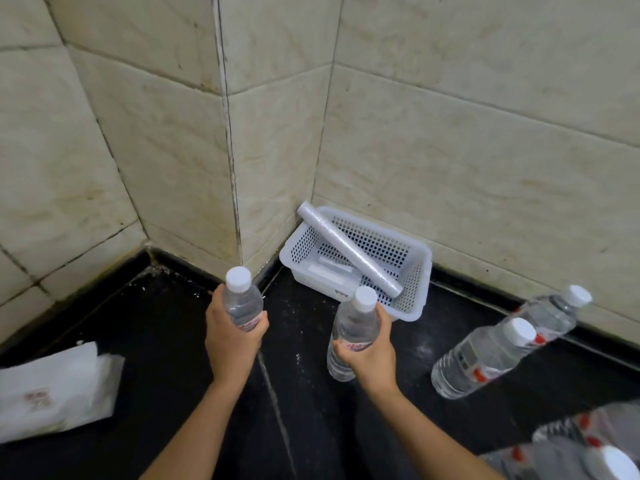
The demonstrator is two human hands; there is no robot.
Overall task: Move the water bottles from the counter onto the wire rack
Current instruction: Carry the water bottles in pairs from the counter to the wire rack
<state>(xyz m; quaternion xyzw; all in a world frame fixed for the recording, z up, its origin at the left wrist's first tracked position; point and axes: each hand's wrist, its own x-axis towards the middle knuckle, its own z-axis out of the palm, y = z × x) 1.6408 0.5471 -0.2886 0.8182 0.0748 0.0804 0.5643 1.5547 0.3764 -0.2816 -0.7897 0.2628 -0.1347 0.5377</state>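
The left hand (232, 337) curls round a bottle (242, 299) at frame centre; the right hand (370, 355) grips a 2nd bottle (353, 323) beside it. 2 more bottles (485, 358) (554, 313) stand on the counter (156, 341) at lower right.

Of our body we see only two arms. Our bare left hand (232, 337) and bare right hand (370, 351) show smooth backs and short fingers; the nails are too small to make out. Our slim, bare left forearm (194, 427) and slim, bare right forearm (426, 434) are uncovered skin from the narrow wrists to the lower edge of the view, widening steadily away from the wrists.
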